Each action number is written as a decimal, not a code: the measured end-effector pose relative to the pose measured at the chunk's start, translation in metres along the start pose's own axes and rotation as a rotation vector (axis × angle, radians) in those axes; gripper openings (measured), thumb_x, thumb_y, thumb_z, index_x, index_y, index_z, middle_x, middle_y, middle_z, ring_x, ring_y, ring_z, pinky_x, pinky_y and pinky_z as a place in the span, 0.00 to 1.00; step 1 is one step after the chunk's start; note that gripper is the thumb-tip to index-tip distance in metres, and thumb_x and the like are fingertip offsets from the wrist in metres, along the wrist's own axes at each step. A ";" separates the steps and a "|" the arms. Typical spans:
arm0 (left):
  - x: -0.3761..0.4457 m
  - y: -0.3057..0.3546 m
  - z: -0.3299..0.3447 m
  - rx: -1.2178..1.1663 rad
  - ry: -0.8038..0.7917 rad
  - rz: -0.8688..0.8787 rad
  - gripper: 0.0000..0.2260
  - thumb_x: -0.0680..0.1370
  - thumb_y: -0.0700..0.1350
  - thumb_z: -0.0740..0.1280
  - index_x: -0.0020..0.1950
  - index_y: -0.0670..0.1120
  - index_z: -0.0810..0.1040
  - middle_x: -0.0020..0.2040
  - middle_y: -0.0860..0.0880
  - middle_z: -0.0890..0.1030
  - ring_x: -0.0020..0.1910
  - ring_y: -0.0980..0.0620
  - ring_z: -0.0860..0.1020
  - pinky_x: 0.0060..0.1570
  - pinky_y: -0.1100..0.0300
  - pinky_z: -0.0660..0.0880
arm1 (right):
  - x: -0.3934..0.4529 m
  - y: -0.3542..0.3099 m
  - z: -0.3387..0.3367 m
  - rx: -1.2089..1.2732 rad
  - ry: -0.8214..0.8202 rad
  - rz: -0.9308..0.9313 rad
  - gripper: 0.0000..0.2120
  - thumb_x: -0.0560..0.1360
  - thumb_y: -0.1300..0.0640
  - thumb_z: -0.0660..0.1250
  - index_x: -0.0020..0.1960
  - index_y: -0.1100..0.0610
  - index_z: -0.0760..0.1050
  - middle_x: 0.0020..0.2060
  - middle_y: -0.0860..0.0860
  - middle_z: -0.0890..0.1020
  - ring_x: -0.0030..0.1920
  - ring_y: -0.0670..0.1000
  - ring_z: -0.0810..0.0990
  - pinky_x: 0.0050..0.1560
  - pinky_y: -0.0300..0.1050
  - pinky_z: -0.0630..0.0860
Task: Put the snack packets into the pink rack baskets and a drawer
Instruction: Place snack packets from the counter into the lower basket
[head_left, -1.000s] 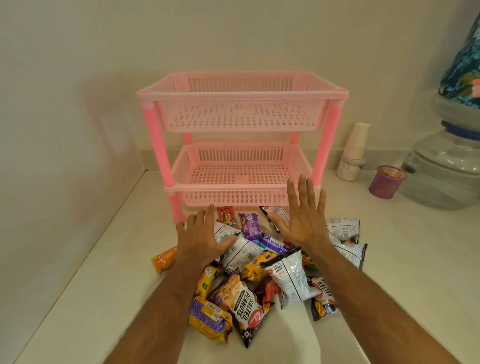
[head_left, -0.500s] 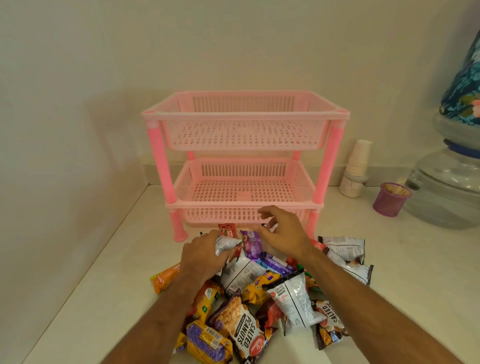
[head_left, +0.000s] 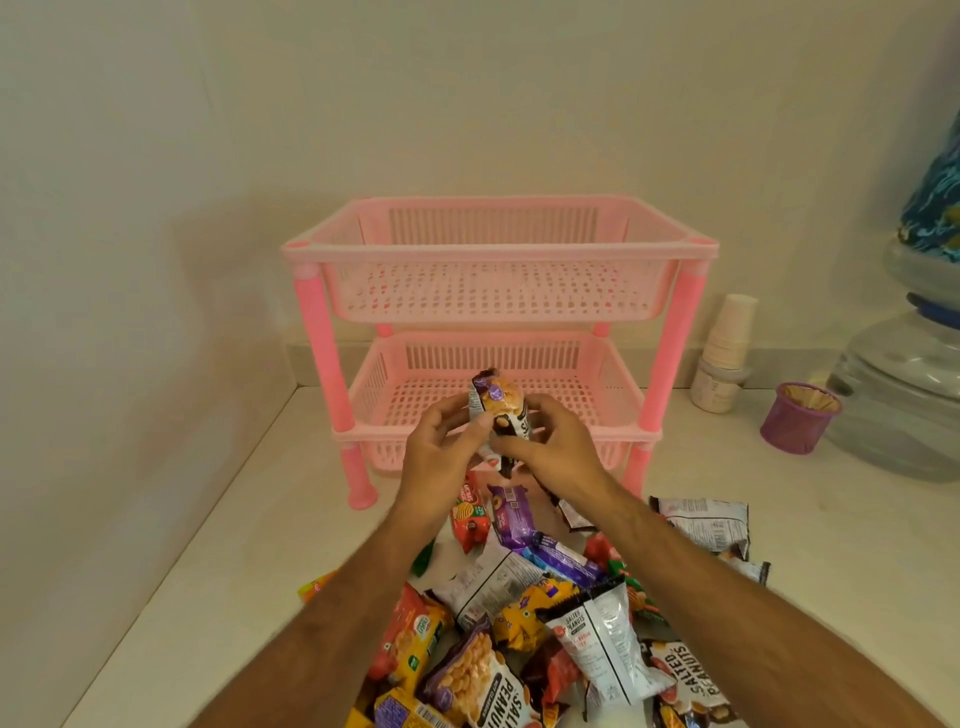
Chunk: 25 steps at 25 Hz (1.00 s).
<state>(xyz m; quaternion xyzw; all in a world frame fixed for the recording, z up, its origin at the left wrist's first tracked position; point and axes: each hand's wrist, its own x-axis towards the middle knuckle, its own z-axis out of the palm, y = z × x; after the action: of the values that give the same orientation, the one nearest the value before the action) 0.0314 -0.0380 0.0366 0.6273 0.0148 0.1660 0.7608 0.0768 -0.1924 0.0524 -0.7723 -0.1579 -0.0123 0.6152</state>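
Holding one peanut packet (head_left: 497, 415) raised between both hands, the left hand (head_left: 441, 457) and right hand (head_left: 550, 449) pinch it from either side in front of the pink rack (head_left: 498, 332) near the counter's (head_left: 208, 545) back left corner. Both baskets look empty; the first placement seems underway. Next, the packet needs lowering into a basket; the pile of packets (head_left: 545, 613) waits nearer.

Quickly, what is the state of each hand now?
Left hand: grips the peanut packet.
Right hand: pinches the same peanut packet.
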 end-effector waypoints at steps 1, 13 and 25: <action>0.001 -0.005 -0.005 0.010 -0.001 -0.008 0.11 0.76 0.47 0.71 0.58 0.50 0.80 0.56 0.49 0.84 0.54 0.51 0.83 0.48 0.57 0.81 | 0.009 -0.003 -0.008 -0.100 0.050 -0.040 0.23 0.65 0.54 0.80 0.57 0.50 0.76 0.45 0.43 0.81 0.42 0.45 0.82 0.39 0.42 0.80; 0.019 -0.069 -0.046 1.743 -0.800 0.239 0.26 0.77 0.57 0.65 0.75 0.60 0.65 0.79 0.51 0.62 0.77 0.45 0.58 0.68 0.45 0.67 | 0.101 -0.001 -0.069 -1.113 -0.088 0.270 0.18 0.71 0.51 0.71 0.56 0.58 0.72 0.39 0.51 0.75 0.44 0.56 0.77 0.39 0.46 0.73; -0.009 -0.038 -0.061 1.144 -0.272 0.461 0.23 0.69 0.62 0.70 0.60 0.52 0.78 0.54 0.57 0.82 0.51 0.57 0.80 0.46 0.64 0.76 | 0.063 0.021 -0.050 -0.406 -0.020 -0.385 0.23 0.72 0.38 0.69 0.55 0.55 0.82 0.43 0.47 0.85 0.44 0.45 0.83 0.46 0.51 0.82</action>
<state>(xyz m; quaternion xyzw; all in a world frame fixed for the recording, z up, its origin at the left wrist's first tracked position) 0.0179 0.0115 -0.0143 0.9375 -0.1309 0.2102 0.2446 0.1509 -0.2296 0.0579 -0.8355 -0.3023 -0.1528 0.4327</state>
